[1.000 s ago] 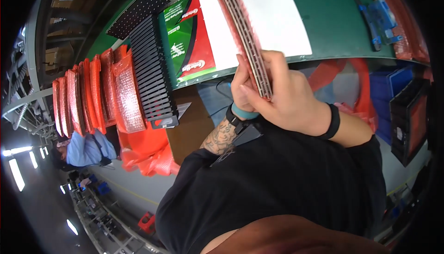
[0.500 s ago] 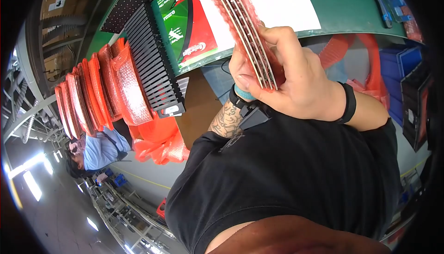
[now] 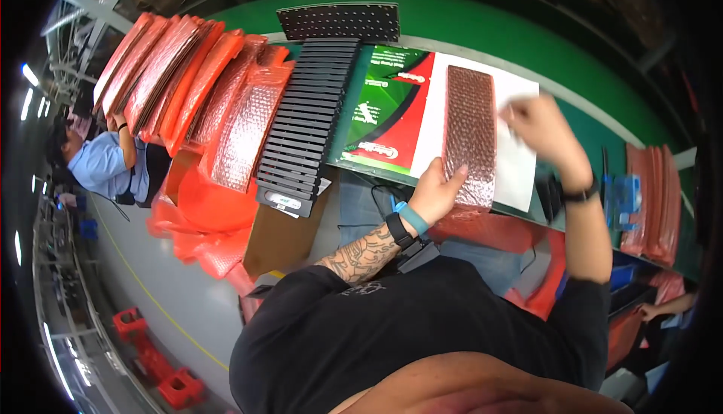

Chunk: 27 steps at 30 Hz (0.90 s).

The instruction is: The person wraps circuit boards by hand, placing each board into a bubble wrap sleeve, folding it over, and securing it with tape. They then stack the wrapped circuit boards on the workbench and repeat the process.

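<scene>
The bubble-wrapped panel (image 3: 470,124) is held near its lower end by the left hand (image 3: 437,197). The blurred right hand (image 3: 544,129) is positioned alongside. Red-wrapped packs (image 3: 192,86) are lined up beside a slatted black rack (image 3: 307,116).

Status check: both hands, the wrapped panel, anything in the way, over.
Left hand touching bubble-wrapped panel near its lower end. Right hand blurred beside it, grip unclear. Panel over white sheet, no obstruction seen.
</scene>
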Tool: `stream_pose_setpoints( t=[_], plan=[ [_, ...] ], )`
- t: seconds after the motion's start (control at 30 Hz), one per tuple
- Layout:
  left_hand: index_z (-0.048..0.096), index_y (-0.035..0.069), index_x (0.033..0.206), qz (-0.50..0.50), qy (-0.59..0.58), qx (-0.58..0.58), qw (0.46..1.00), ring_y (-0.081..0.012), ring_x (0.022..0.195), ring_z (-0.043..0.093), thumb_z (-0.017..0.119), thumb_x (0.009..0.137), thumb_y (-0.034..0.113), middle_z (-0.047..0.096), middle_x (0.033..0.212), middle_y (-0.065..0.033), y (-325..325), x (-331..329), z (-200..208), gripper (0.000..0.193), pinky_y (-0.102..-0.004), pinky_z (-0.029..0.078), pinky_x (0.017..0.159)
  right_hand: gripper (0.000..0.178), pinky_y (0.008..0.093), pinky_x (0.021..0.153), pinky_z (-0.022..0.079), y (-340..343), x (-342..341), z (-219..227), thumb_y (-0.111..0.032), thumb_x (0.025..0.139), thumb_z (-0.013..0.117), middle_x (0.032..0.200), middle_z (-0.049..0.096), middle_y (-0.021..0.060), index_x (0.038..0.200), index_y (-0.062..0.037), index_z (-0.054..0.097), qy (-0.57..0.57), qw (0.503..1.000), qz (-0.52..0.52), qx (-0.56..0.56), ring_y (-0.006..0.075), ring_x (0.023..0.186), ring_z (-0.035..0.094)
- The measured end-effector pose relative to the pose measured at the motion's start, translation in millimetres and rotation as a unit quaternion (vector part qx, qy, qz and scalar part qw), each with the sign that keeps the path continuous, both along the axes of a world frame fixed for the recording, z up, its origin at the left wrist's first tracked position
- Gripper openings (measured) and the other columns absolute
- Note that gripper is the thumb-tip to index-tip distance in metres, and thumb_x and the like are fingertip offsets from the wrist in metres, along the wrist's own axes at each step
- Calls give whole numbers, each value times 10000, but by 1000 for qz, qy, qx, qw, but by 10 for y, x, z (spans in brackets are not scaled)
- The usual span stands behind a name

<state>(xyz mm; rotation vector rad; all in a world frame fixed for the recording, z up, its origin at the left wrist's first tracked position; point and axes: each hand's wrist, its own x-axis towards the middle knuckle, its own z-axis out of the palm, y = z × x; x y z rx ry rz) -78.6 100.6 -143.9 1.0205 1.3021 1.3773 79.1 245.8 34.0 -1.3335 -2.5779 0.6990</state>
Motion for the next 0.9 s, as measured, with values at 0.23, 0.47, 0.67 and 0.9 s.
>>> stream_pose_setpoints(
  t=[0.23, 0.47, 0.67, 0.9],
  plan=[
    [535, -59, 1089, -63, 179, -149, 970, -157, 871, 597, 689, 959, 320, 662, 980, -146, 18, -62, 517, 429, -329, 496, 775, 300, 449, 858, 512, 1449, -2105, -180, -156, 875, 630, 1163, 643, 161, 1149, -49, 690, 29, 924, 85, 372, 337, 1072, 601],
    [534, -48, 1068, -34, 95, -100, 990, -142, 876, 588, 693, 959, 301, 651, 956, -118, 40, -103, 200, 399, -326, 496, 770, 344, 414, 834, 491, 1372, -2525, -686, -84, 804, 597, 1076, 604, 150, 1119, 52, 622, 32, 797, 37, 602, 294, 1065, 572],
    [533, -39, 1152, -34, 19, -62, 997, -139, 942, 586, 691, 961, 213, 652, 1045, -94, 20, -46, 41, 353, -300, 488, 827, 184, 396, 828, 505, 1191, -2490, -523, -56, 758, 629, 1027, 634, 150, 937, -19, 650, 50, 874, 127, 466, 298, 1041, 596],
    [494, -10, 1244, -18, -107, -29, 994, -143, 1029, 575, 658, 976, 120, 630, 1145, -88, 22, 107, 171, 340, -290, 462, 913, 159, 464, 831, 541, 1379, -2599, -282, -31, 778, 643, 958, 667, 155, 937, -41, 645, 120, 919, 114, 357, 356, 989, 643]
  ],
)
